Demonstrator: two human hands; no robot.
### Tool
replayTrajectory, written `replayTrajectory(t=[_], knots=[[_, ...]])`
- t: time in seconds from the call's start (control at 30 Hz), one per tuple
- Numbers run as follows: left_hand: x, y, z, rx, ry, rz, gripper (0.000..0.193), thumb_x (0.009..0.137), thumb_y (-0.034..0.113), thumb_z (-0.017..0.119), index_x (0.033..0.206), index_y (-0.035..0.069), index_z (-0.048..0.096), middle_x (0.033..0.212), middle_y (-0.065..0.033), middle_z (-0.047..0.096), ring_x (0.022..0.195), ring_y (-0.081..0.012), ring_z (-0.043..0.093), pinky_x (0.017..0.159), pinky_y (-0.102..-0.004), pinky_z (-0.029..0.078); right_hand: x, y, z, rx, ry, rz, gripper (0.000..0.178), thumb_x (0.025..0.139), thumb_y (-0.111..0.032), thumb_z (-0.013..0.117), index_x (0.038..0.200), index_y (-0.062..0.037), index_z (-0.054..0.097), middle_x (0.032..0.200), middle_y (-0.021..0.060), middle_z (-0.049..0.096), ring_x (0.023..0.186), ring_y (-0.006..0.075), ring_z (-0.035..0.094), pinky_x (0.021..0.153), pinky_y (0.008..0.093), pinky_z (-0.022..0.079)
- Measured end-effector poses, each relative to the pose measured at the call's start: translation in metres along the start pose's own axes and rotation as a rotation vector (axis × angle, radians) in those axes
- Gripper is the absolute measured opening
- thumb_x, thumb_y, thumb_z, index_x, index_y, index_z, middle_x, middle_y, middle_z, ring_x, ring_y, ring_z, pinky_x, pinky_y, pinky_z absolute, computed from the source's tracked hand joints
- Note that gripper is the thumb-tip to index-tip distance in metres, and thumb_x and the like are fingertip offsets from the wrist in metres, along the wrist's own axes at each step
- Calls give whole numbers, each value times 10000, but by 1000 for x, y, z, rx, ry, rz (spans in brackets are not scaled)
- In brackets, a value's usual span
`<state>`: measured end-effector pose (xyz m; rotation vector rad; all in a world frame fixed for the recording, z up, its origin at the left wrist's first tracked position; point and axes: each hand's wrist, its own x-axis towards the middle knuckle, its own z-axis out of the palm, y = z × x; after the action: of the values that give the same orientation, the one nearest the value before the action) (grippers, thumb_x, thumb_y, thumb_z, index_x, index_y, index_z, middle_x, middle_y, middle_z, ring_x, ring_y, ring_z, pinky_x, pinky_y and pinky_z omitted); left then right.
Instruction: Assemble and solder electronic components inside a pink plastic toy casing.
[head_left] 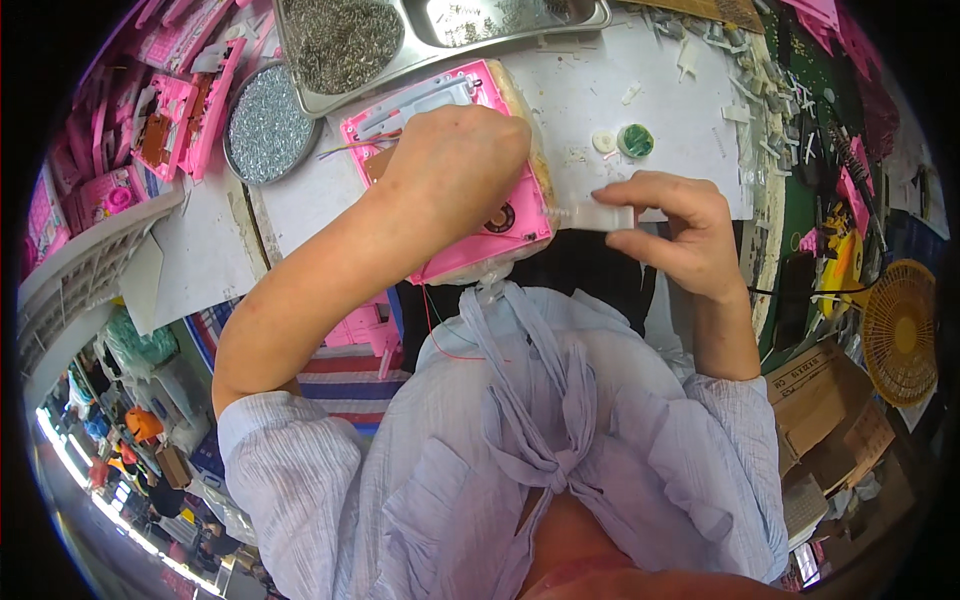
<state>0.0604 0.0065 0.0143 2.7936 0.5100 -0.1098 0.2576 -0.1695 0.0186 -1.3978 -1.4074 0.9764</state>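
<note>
On a padded support in front of me lies a pink plastic housing (455, 258) with a grey part, coloured wires and a round black part in it. My left hand (458, 150) is bent over the housing, its fingers curled under and hidden by the back of the hand, so what they grip cannot be seen. Just right of the housing, my right hand (680, 225) pinches a translucent white plastic piece (607, 217) between thumb and fingers. A thin coil-like end points from that piece toward the housing.
Beyond the housing stands a metal tray (415, 50) of small springs, with a round dish (268, 125) of small metal parts to its left. A green round container (635, 141) sits near my right hand. Pink housings (165, 125) crowd the left; a yellow fan (898, 333) stands right.
</note>
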Motion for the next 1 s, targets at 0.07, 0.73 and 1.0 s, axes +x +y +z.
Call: replayTrajectory(t=[0.07,0.73,1.0], knots=[[-7,0,8,-72,125,0,98,802,138,738,839,63,687,787,-123,701,728,-337,692,623,-450,545,-1,-2,6,-24,89,32,323,759,-2,825,1074,-5,754,890,78,735,705,128,647,683,263,525],[-62,-7,44,-837,797,-210,88,882,-18,728,964,-13,696,849,-52,670,619,-60,546,558,-200,425,83,-6,29,-651,-183,-574,302,674,-66,804,960,-66,708,939,63,641,912,286,602,769,394,544],[-64,-7,46,-806,761,-231,83,882,-27,724,955,-5,693,837,-49,672,632,-56,572,541,-203,422,91,27,29,-355,-201,-587,329,707,-69,813,1025,-57,730,990,80,663,926,297,608,781,400,526]])
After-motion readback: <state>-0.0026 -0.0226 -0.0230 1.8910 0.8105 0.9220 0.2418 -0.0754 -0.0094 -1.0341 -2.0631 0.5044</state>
